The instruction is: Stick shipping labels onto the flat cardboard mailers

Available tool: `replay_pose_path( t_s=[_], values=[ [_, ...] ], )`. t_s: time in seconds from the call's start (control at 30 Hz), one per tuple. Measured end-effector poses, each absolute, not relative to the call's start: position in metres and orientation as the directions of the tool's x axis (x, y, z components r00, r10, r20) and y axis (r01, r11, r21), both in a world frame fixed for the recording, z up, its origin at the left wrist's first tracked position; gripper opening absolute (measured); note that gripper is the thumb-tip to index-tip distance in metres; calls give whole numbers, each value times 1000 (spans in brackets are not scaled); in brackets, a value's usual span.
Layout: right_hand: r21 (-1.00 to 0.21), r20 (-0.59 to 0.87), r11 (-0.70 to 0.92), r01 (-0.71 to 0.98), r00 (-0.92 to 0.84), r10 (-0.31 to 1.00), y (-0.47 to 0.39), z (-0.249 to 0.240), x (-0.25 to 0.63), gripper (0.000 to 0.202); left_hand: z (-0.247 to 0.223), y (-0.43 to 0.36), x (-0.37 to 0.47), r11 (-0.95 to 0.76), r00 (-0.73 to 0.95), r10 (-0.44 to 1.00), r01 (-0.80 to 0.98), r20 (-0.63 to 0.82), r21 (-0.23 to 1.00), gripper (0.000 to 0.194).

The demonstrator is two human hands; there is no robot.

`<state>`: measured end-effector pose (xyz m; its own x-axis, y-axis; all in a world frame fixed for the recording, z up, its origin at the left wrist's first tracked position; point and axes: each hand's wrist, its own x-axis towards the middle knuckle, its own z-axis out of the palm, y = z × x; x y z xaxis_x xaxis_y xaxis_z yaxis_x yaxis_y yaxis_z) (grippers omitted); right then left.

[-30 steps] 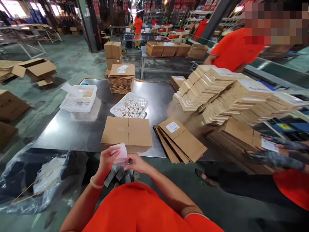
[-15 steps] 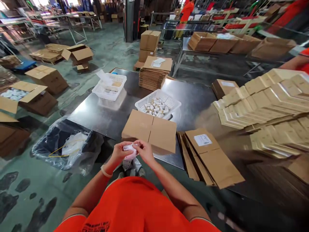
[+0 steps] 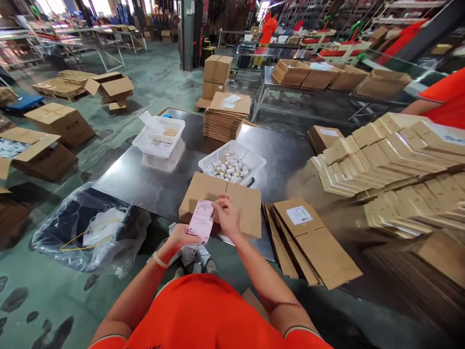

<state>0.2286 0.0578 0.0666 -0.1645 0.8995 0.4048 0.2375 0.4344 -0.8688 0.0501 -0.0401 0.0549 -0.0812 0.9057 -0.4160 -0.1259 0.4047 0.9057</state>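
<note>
A pale pink printed label sheet is held up by its lower edge in my left hand, thumb over its face. Just at the sheet's upper right corner, my right hand has its fingers curled together; whether they pinch the corner or something small cannot be made out. Behind both hands lies a closed brown cardboard box on the metal table's near edge. Past the box, a white perforated basket holds many small white-and-gold items.
At right lean flat cartons beside stacked cream boxes. A lined bin stands left on the floor. Farther back on the table are white trays and a flat carton stack. A co-worker's orange sleeve shows at right.
The label sheet has come up from near my body to over the box's front edge and now lies open to view. My right hand has moved up and right; the view has shifted slightly.
</note>
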Motion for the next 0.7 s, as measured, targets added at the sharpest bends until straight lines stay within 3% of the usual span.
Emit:
replay_pose_path(
  t_s=[0.07, 0.2, 0.3, 0.33, 0.47, 0.53, 0.6, 0.7],
  values=[
    [-890, 319, 331, 314, -91, 943, 105, 76, 223, 10, 45, -39, 51, 464, -17, 881, -157, -472, 872, 50],
    [-863, 180, 178, 472, -41, 983, 186, 86, 203, 12, 31, -32, 53, 476, -69, 857, -272, -510, 836, 54],
    [-740, 75, 118, 662, -93, 993, 208, 84, 194, 6, 15, -33, 51, 484, -85, 848, -276, -522, 831, 62],
    [-680, 58, 114, 724, -102, 993, 209, 83, 192, 17, 8, -37, 48, 483, -84, 851, -262, -519, 835, 63],
    [-489, 180, 180, 854, -103, 978, 189, 76, 182, 88, -14, -65, 34, 466, 6, 881, -179, -473, 866, 56],
    [-417, 212, 316, 852, -247, 946, 171, 70, 166, 94, -15, -75, 28, 437, 57, 899, -148, -434, 887, 55],
    [-381, 137, 460, 802, -443, 886, 158, 65, 147, 91, -6, -75, 25, 396, 67, 918, -77, -391, 915, 59],
    [-365, -21, 487, 794, -530, 848, 154, 67, 140, 91, 16, -60, 29, 337, 65, 938, 65, -341, 939, 51]
  ],
)
